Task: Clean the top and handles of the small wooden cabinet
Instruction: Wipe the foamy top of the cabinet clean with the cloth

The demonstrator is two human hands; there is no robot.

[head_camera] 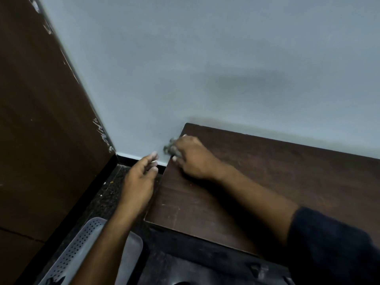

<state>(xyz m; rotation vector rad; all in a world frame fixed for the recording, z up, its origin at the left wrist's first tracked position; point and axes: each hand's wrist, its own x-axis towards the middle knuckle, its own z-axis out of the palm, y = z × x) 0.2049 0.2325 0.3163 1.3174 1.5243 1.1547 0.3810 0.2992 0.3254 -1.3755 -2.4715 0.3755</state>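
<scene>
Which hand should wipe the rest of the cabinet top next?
Right. The right hand already rests on the dark brown wooden cabinet top, at its far left corner, closed on a blurred grey wad. The left hand is empty, off the left edge.

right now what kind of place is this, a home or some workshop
Most likely a room corner in a home. A small wooden cabinet stands against a plain painted wall, a tall dark wood panel meets it at the left, and a perforated plastic basket sits on the speckled floor.

home room corner, painted wall, speckled stone floor, wooden cabinet
</scene>
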